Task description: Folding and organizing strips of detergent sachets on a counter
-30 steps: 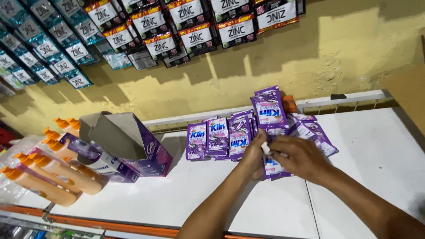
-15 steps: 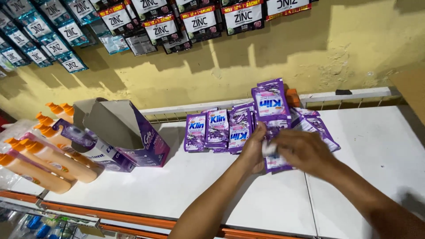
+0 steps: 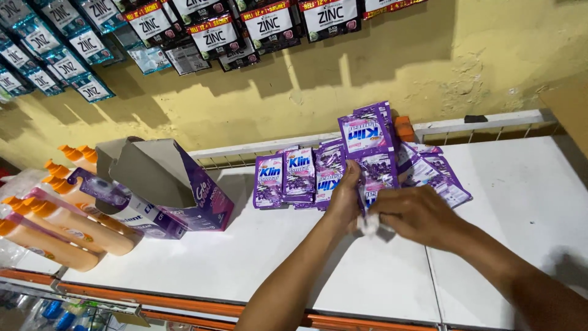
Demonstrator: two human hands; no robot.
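Seemingly both hands [image 3: 380, 208] — purple sachets [image 3: 366, 153] (gripped)

The left hand [image 3: 344, 199] is covering the lower part of the purple sachets [image 3: 362, 150], and the right hand [image 3: 416, 214] is hiding most of a small white scrap [image 3: 370, 227], too blurred to identify. The orange bottles [image 3: 55, 227] at the shelf's [image 3: 245, 257] left edge are running out of view. Both forearms are leaving the bottom edge.

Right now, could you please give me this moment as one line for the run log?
left hand: holds purple sachet strip upright | right hand: pinches strip's lower end | white shelf: more purple sachets, open purple carton, orange-capped bottles
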